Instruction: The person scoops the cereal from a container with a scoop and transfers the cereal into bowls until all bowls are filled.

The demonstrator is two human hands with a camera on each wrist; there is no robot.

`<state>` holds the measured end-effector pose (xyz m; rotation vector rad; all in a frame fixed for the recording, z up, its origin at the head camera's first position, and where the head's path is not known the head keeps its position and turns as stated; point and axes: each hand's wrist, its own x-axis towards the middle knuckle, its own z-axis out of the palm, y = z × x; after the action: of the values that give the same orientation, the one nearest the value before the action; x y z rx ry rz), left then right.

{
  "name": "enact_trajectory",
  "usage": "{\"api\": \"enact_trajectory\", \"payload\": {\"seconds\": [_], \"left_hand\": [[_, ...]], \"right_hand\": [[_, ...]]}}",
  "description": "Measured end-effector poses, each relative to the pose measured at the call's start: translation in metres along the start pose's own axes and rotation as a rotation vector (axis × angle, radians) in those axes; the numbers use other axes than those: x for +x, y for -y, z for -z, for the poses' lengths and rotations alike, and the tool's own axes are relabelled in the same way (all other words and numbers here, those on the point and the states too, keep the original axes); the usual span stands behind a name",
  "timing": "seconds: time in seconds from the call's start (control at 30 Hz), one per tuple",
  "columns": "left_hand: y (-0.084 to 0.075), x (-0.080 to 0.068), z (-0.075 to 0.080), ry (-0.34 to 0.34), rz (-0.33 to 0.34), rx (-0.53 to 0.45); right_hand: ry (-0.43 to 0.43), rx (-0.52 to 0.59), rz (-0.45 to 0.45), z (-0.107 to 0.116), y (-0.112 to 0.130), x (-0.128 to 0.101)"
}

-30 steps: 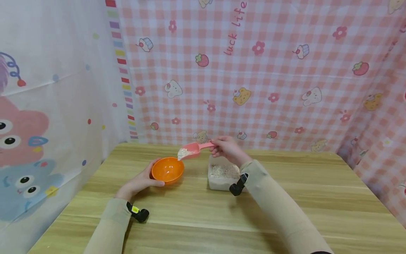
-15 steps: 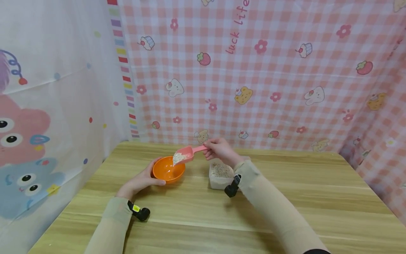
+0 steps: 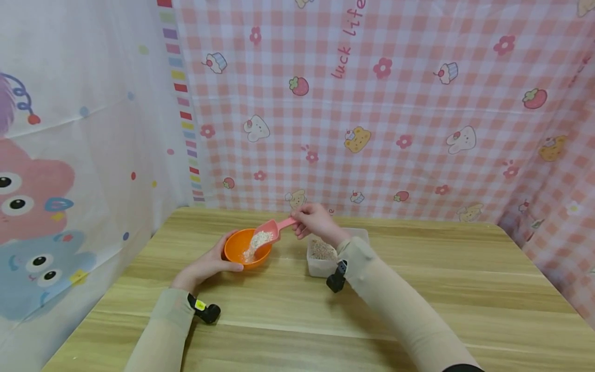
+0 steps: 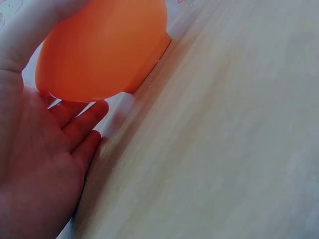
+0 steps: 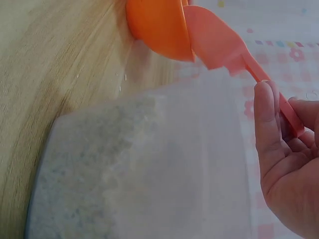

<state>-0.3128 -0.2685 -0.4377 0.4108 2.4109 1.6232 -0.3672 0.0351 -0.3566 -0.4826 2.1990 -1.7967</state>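
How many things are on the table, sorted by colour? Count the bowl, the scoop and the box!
Orange: 1, the bowl, steadied by the left hand.
Pink: 1, the scoop, tipped over the bowl, held by the right hand.
Clear: 1, the box of grain.
Total: 3

wooden table, orange bowl, clear tub
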Motion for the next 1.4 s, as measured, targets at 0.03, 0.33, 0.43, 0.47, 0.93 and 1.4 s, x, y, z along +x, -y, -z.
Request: {"api": "enact_trajectory", "payload": {"seconds": [0.03,0.33,0.43,0.47,0.93,1.4], "left_hand": [[0.0,0.0,0.0,0.0,0.002,0.003],[0.003,0.001,0.001,0.003,-0.003,0.008],[0.004,0.002,0.001,0.001,-0.011,0.003],[0.005,0.003,0.001,0.001,-0.015,0.003],[0.0,0.0,-0.001,0.001,-0.027,-0.001],[0.0,0.001,0.001,0.007,-0.022,-0.015]], "right_hand": [[0.0,-0.003,0.002,-0.001,0.0,0.0],[0.013,-0.109,0.049,-0.005,0.003,-0.001],[0.044,-0.212,0.114,-0.009,0.007,-0.003],[0.065,-0.257,0.147,-0.01,0.008,-0.004],[0.176,-0.653,0.469,-0.02,0.022,-0.017],[0.074,-0.334,0.323,-0.001,0.023,-0.02]]}}
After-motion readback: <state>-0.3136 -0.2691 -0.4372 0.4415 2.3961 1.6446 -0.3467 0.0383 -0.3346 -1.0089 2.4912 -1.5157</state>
